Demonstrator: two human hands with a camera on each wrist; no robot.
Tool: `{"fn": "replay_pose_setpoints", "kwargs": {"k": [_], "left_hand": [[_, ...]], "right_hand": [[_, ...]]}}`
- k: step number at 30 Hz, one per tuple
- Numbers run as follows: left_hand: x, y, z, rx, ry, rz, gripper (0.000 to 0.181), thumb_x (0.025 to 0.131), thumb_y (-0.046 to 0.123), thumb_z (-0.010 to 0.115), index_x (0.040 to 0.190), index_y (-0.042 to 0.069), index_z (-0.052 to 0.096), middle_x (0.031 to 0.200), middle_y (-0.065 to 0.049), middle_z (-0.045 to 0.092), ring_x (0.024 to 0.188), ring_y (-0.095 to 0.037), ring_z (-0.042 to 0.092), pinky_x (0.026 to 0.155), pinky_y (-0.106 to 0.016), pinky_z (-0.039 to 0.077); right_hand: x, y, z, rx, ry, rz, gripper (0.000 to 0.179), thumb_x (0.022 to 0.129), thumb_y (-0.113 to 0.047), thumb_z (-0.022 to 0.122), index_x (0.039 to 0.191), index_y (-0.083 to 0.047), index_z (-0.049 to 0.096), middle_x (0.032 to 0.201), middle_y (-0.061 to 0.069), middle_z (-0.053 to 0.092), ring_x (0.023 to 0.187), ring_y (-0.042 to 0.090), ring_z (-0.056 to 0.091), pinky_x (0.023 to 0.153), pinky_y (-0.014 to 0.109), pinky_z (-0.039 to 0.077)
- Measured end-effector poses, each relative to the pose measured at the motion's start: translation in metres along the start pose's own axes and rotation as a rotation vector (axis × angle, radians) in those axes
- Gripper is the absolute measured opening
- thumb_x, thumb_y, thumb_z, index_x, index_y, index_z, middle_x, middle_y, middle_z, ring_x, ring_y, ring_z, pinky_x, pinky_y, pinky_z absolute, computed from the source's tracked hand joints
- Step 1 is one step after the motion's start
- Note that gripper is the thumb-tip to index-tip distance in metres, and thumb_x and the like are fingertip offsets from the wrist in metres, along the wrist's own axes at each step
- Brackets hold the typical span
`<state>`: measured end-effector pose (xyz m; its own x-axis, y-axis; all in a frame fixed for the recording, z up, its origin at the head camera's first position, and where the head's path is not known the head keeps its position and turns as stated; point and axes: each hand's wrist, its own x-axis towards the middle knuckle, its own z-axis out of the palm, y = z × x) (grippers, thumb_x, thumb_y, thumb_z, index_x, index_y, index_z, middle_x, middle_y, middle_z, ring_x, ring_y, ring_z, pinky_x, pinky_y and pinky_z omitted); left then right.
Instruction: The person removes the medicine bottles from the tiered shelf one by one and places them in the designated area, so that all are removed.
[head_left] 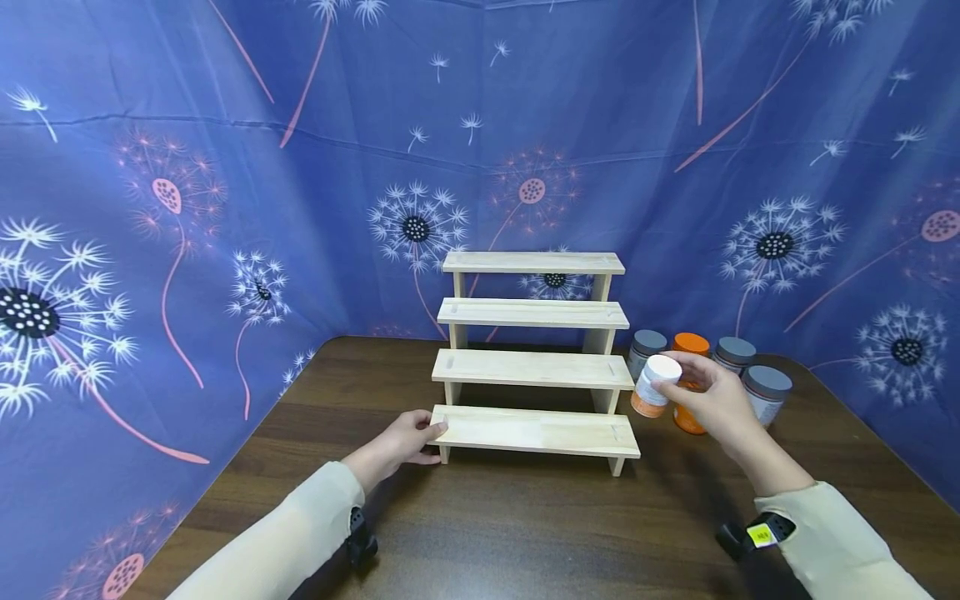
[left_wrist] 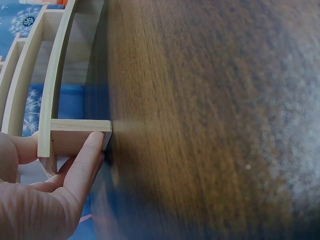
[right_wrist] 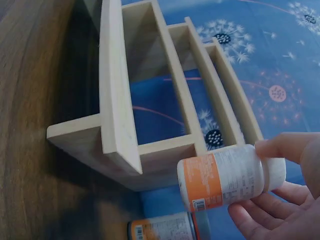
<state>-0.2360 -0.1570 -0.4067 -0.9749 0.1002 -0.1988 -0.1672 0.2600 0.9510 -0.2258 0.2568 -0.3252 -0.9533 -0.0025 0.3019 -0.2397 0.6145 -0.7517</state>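
A pale wooden rack with several stepped shelves stands on the brown table. My left hand grips the left end of its lowest shelf, thumb on top; in the left wrist view the fingers lie against the shelf's end support. Beside the rack's right side, my right hand holds a white pill bottle with an orange lower band. In the right wrist view the bottle is pinched near its white cap, between thumb and fingers, close to the rack's side.
Behind and around my right hand stand an orange-capped orange bottle and several grey-capped bottles. Blue dandelion-print cloth hangs behind and beside the table. The rack's upper shelves hold nothing.
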Motion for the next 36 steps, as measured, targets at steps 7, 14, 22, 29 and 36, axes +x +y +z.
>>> {"fn": "replay_pose_setpoints", "kwargs": {"k": [7, 14, 22, 29, 36], "left_hand": [[0.001, 0.000, -0.001, 0.002, -0.004, 0.000, 0.031, 0.101, 0.013, 0.051, 0.121, -0.011, 0.051, 0.100, -0.017, 0.055, 0.091, -0.024, 0.058, 0.074, -0.036, 0.064], [0.001, 0.001, -0.002, -0.003, -0.018, -0.011, 0.032, 0.101, 0.013, 0.051, 0.122, -0.011, 0.050, 0.101, -0.017, 0.055, 0.090, -0.024, 0.060, 0.075, -0.035, 0.064], [0.002, 0.001, -0.002, -0.006, -0.018, -0.019, 0.032, 0.101, 0.013, 0.051, 0.122, -0.011, 0.050, 0.099, -0.016, 0.055, 0.088, -0.022, 0.060, 0.075, -0.034, 0.064], [0.000, 0.001, -0.001, -0.003, -0.009, -0.015, 0.032, 0.101, 0.013, 0.052, 0.123, -0.011, 0.050, 0.098, -0.015, 0.055, 0.087, -0.022, 0.060, 0.075, -0.036, 0.064], [-0.001, 0.002, 0.001, -0.011, -0.003, -0.005, 0.029, 0.101, 0.011, 0.052, 0.120, -0.010, 0.051, 0.096, -0.015, 0.056, 0.086, -0.021, 0.060, 0.074, -0.037, 0.064]], "right_hand": [[0.007, 0.009, 0.006, -0.032, 0.063, -0.019, 0.056, 0.092, -0.029, 0.068, 0.135, 0.002, 0.050, 0.128, 0.027, 0.058, 0.099, 0.010, 0.059, 0.071, 0.003, 0.043], [0.017, 0.018, 0.015, -0.057, 0.063, -0.010, 0.054, 0.093, -0.020, 0.066, 0.136, 0.006, 0.047, 0.128, 0.032, 0.056, 0.113, 0.046, 0.056, 0.088, 0.032, 0.054], [0.023, 0.034, 0.027, -0.066, 0.052, 0.058, 0.054, 0.093, -0.016, 0.065, 0.137, 0.007, 0.045, 0.130, 0.034, 0.053, 0.113, 0.047, 0.054, 0.092, 0.053, 0.051], [0.025, 0.043, 0.034, -0.105, 0.030, 0.085, 0.053, 0.093, -0.014, 0.064, 0.137, 0.009, 0.043, 0.129, 0.035, 0.052, 0.112, 0.048, 0.054, 0.097, 0.060, 0.047], [0.028, 0.049, 0.038, -0.140, 0.039, 0.110, 0.052, 0.093, -0.011, 0.063, 0.136, 0.009, 0.044, 0.131, 0.036, 0.051, 0.115, 0.049, 0.052, 0.098, 0.061, 0.045]]}}
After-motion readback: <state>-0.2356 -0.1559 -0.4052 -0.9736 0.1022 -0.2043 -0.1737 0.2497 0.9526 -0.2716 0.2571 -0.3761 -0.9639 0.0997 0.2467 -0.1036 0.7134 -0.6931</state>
